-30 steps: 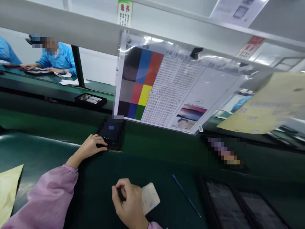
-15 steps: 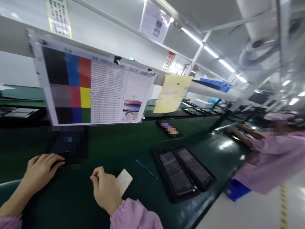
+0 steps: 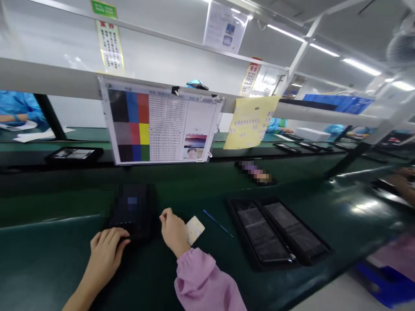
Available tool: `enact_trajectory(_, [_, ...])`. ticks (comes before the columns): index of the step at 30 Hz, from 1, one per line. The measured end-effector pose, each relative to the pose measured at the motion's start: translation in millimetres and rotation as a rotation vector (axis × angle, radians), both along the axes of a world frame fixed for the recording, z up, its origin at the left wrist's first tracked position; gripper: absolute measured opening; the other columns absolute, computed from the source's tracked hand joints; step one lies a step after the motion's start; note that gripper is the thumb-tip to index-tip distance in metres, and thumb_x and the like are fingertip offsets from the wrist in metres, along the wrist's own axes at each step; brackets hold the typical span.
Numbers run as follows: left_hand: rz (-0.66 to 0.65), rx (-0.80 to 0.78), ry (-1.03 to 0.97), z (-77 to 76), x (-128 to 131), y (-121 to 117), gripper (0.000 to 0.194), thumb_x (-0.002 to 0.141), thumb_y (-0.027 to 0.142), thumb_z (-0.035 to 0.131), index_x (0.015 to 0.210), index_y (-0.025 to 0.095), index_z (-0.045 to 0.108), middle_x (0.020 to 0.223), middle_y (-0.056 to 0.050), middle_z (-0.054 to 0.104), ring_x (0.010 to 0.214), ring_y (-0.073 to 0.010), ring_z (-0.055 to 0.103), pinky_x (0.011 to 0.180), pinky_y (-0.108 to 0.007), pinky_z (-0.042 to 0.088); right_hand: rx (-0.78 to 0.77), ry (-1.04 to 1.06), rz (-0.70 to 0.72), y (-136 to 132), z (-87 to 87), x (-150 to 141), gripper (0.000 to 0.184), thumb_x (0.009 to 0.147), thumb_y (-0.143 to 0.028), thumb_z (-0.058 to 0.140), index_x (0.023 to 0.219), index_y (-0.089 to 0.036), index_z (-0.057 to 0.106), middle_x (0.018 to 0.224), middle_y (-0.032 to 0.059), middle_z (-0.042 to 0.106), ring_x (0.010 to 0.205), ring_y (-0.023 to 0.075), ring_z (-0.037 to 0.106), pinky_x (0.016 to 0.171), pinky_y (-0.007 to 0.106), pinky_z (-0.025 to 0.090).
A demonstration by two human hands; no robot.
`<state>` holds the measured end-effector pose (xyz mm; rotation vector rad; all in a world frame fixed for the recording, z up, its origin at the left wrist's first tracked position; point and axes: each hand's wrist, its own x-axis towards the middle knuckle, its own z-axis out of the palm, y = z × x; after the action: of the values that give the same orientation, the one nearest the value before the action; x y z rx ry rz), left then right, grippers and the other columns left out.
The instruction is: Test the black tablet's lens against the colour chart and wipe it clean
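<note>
On the green bench, a dark tablet-like device [image 3: 138,216] lies at centre left, its screen lit in one small spot and partly pixelated. My left hand [image 3: 105,250] grips its near edge, fingers curled on top and thumb alongside. To the right, my right hand [image 3: 173,231] is closed in a loose pinch just above the bench, apart from the device. Whatever may be between those fingertips is too small to tell. A pale cream pad [image 3: 195,230] lies beside that hand, partly hidden behind it. Beyond the pad rests a thin blue stick-like tool [image 3: 218,223].
Two dark screened devices in black trays [image 3: 269,233] lie at right. A pixelated phone [image 3: 256,172] lies farther back. A colour chart sheet [image 3: 162,125] and a yellow note [image 3: 251,123] hang from the shelf bar. A co-worker's hand [image 3: 403,181] shows at far right.
My view has turned left, so the bench things and both hands appear farther right. The hands keep about the same places by the device and pad. The co-worker at right is mostly out of view.
</note>
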<state>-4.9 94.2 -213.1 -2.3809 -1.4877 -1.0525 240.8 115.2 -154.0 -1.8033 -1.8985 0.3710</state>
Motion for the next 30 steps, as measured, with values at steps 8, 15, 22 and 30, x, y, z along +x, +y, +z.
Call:
enact_trajectory(8, [-0.092,-0.091,-0.099,3.4,34,-115,0.015,0.098,0.020,0.052,0.101,0.029,0.062,0.096,-0.001,0.075,0.090,-0.0232,0.069,0.092,-0.043,0.036,0.136,0.131,0.136,-9,-3.5,-20,0.024,0.101,-0.022,0.051,0.125,-0.018,0.054,0.120,0.0095,0.066,0.106,0.0229,0.069,0.089,0.035,0.057])
enact_trajectory(15, [-0.159,-0.063,-0.139,19.8,42,-133,0.015,0.093,0.016,0.057,0.095,0.028,0.065,0.085,0.002,0.074,0.077,-0.0203,0.069,0.085,-0.041,0.045,0.185,0.128,0.220,-8,-5.5,-24,0.039,0.106,-0.027,0.043,0.141,-0.013,0.052,0.142,0.0157,0.058,0.133,0.0276,0.054,0.114,0.044,0.047])
enact_trajectory(22, [-0.237,0.019,-0.133,30.2,46,-143,0.014,0.088,0.015,0.058,0.089,0.027,0.065,0.073,0.004,0.072,0.066,-0.0168,0.068,0.074,-0.037,0.049,0.162,0.067,0.243,-5,-9.1,-22,0.042,0.109,-0.033,0.037,0.138,-0.014,0.061,0.152,0.0151,0.051,0.139,0.0318,0.049,0.114,0.051,0.046])
enact_trajectory(30, [-0.328,-0.003,-0.094,-4.1,36,-143,0.027,0.102,0.017,0.045,0.084,0.027,0.063,0.067,0.004,0.067,0.063,-0.0170,0.063,0.082,-0.037,0.049,0.177,0.011,0.250,-5,-1.6,-20,0.037,0.110,-0.032,0.039,0.117,-0.014,0.070,0.149,0.0152,0.055,0.139,0.0345,0.048,0.113,0.054,0.045])
